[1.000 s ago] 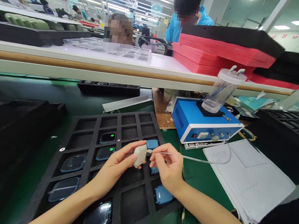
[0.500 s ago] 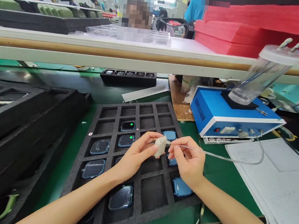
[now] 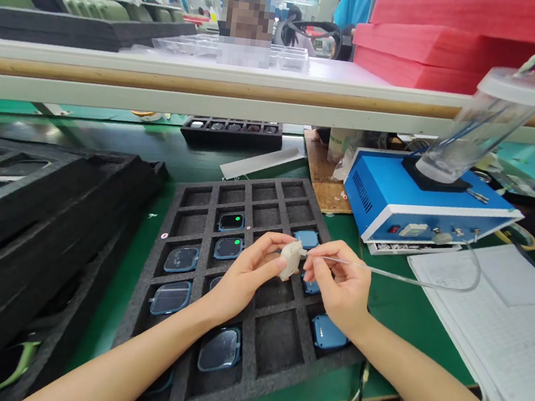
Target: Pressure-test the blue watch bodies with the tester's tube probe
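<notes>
My left hand (image 3: pixel 260 265) pinches a small beige watch case (image 3: pixel 290 259) between thumb and fingers, above the black foam tray (image 3: pixel 280 343). Facing it, my right hand (image 3: pixel 339 279) grips the end of a clear thin tube (image 3: pixel 413 281). The tube's tip meets the right side of the case. From my right hand the tube curves to the front of a blue box-shaped device (image 3: pixel 439 217). Below my hands, blue watch cases (image 3: pixel 220 349) lie in several tray compartments, and two small screens (image 3: pixel 228 247) carry green round stickers. My fingers partly hide the watch case.
Black foam trays (image 3: pixel 44 214) are stacked at the left. Papers (image 3: pixel 478 302) lie at the right, below the blue device with its clear cylinder (image 3: pixel 482 135). A shelf (image 3: pixel 212 91) crosses the back, with red foam (image 3: pixel 420 50) on it. A person sits beyond.
The view has shifted slightly, so the bench items appear a little displaced. Both hands keep the same hold, the tube tip still against the watch case.
</notes>
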### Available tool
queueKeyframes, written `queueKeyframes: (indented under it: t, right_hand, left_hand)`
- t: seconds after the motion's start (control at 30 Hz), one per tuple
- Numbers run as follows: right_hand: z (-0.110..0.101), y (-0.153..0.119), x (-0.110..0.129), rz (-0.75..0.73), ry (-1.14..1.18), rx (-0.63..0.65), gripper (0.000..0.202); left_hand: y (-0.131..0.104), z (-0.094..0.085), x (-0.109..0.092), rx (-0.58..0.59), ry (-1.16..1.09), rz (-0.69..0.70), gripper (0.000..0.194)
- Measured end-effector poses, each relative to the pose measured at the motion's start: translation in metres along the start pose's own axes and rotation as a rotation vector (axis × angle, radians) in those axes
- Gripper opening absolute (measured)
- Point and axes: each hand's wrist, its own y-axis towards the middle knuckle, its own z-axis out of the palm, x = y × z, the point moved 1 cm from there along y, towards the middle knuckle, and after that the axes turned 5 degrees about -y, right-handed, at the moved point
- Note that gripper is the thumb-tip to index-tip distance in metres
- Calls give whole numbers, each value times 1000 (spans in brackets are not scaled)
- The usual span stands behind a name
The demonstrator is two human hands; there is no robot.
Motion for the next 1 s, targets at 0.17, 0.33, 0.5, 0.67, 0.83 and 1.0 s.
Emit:
queueKeyframes:
  t: [0.17, 0.33, 0.5, 0.67, 0.83, 1.0]
  right_hand:
    - [1, 0, -1, 7, 13, -2, 7]
    - [2, 1, 1, 12, 13, -10, 7]
    - [3, 3, 1, 39, 28, -15, 5]
    - [4, 4, 2, 39, 40, -20, 4]
    - [4, 4, 1, 35, 66, -24, 3]
    - [4, 4, 0, 42, 74, -20, 3]
  left_hand:
    - [0, 0, -1, -15, 21, -10, 27]
    - [0, 0, -4, -47, 58, -31, 27]
    - [1, 0, -4, -68, 84, -38, 26]
    - [0, -2, -3, -57, 95, -53, 27]
    - [0, -3, -3, -37, 121, -57, 26]
    - [1, -2, -4, -32, 119, -54, 25]
